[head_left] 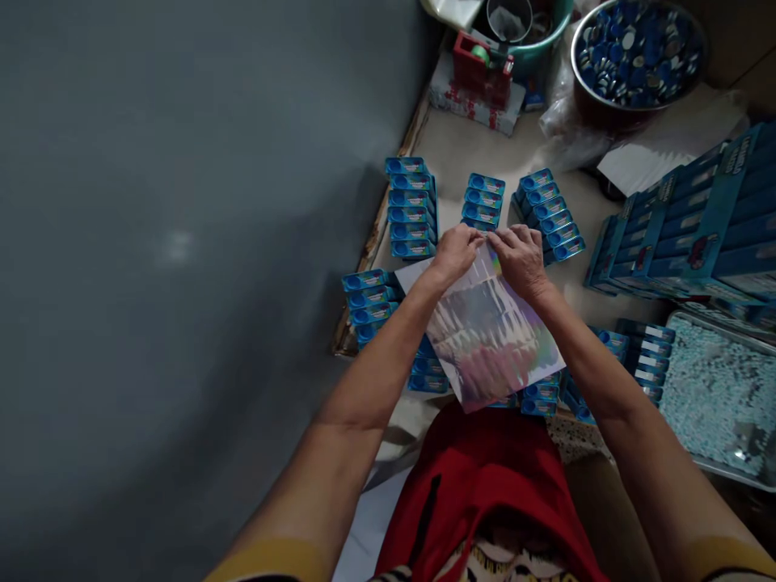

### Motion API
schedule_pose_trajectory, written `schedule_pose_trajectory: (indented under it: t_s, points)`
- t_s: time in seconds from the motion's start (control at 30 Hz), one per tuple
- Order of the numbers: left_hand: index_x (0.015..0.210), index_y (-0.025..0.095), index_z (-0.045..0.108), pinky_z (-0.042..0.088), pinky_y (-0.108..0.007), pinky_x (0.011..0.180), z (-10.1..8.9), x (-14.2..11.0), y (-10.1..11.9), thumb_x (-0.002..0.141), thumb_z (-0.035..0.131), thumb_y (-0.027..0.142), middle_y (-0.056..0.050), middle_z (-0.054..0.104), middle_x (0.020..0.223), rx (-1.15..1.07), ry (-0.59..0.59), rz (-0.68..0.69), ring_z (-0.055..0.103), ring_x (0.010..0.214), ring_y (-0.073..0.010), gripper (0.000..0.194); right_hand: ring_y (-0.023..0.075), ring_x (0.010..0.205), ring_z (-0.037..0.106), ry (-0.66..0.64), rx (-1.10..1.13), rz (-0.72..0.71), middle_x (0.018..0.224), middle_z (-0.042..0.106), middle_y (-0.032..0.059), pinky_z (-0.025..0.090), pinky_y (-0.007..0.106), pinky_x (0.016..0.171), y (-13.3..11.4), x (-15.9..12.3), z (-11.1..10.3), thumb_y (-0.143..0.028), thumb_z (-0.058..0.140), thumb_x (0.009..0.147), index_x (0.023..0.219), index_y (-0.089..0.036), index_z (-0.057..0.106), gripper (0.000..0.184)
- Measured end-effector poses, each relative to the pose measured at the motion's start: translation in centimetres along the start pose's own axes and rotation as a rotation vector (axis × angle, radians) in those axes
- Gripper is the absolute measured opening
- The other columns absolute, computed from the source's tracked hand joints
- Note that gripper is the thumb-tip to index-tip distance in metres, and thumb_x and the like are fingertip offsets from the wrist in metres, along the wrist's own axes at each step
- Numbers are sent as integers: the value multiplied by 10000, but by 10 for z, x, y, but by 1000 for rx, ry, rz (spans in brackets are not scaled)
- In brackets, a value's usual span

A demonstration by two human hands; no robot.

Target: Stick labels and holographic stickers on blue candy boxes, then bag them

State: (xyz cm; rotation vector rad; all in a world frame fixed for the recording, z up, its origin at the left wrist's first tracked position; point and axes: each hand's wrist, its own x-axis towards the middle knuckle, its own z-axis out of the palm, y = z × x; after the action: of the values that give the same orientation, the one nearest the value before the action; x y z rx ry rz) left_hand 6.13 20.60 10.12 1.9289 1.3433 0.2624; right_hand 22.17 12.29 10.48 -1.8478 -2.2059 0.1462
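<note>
Fingers of the left hand and right hand are pinched on the far edge of an iridescent sheet, the 2 sets of fingertips just beside each other at its far end; their exact grip is too small to make out. The sheet spreads from the fingers toward the near side, overlapping blue packs by the near edge of the bench. Farther off, 3 rows of similar packs stand with a bare strip between the left and middle rows, and open bench beyond them. More packs crowd the left bench edge. The sheet's long axis slants from far left to near right, its nearest corner pointing at the red garment.
</note>
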Motion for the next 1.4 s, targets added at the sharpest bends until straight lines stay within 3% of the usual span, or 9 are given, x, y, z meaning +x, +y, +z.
schedule_pose_trajectory:
  t_s: [0.17,0.37,0.6,0.9,1.1,1.2,1.3,1.33,1.4]
  points:
    - [981,161,848,482,-316,842,-8,-3,1,965,614,199,-105,820,1002,-5,-60,-40,707,942,-249,237,316,1409,558,15,24,20,1595,627,82,360,509,1111,-3,-37,14,-243,423,1124,1395,-288,724,407]
    - [894,165,837,452,-297,762,-14,-8,13,975,609,253,-68,799,878,-31,-178,45,668,819,-217,257,336,1529,480,72,51,88,1628,592,96,333,553,1189,-8,-55,5,-293,382,1134,1470,-281,678,448]
    - [893,196,831,460,-315,781,-6,-3,18,981,599,286,-93,798,903,55,-109,54,659,832,-229,265,325,1465,547,31,35,85,1643,569,131,381,508,1172,0,-32,13,-244,331,1134,1575,-204,584,510]
    - [874,224,807,482,-323,807,7,-4,15,959,608,274,-72,790,896,115,-70,24,674,882,-243,222,293,1391,570,85,69,95,1494,699,115,339,473,1152,-5,-66,18,-242,411,1120,1463,-202,676,436]
    - [913,204,779,511,-407,1022,-10,11,13,977,616,173,-94,752,1096,181,34,-46,669,1064,-270,178,258,985,618,130,104,281,925,744,82,379,435,983,-21,-77,-21,-349,538,1084,1007,-248,791,283]
    - [1045,177,761,432,-541,1190,-23,0,18,982,637,161,-90,688,1255,238,143,-95,569,1288,-310,140,220,831,603,97,231,476,768,669,31,405,380,877,-36,-119,-56,-365,638,1018,919,-243,764,202]
    - [1344,213,690,320,-602,1286,-6,-42,42,1060,599,366,-93,618,1418,150,378,85,505,1398,-317,336,174,676,554,58,520,760,658,592,-24,408,324,734,-40,-177,-95,-409,690,960,864,-247,735,194]
    - [1293,221,718,412,-557,1232,9,-61,54,1078,555,420,-99,667,1331,46,336,141,581,1311,-292,335,162,641,533,52,629,861,639,575,-34,396,308,684,-37,-197,-107,-428,708,937,840,-246,724,207]
    - [1181,231,755,572,-453,1053,48,-100,83,1065,542,547,-97,747,1174,-232,55,133,701,1085,-246,398,145,608,505,42,826,1020,634,569,-41,368,286,615,-21,-232,-124,-467,744,887,801,-239,707,247]
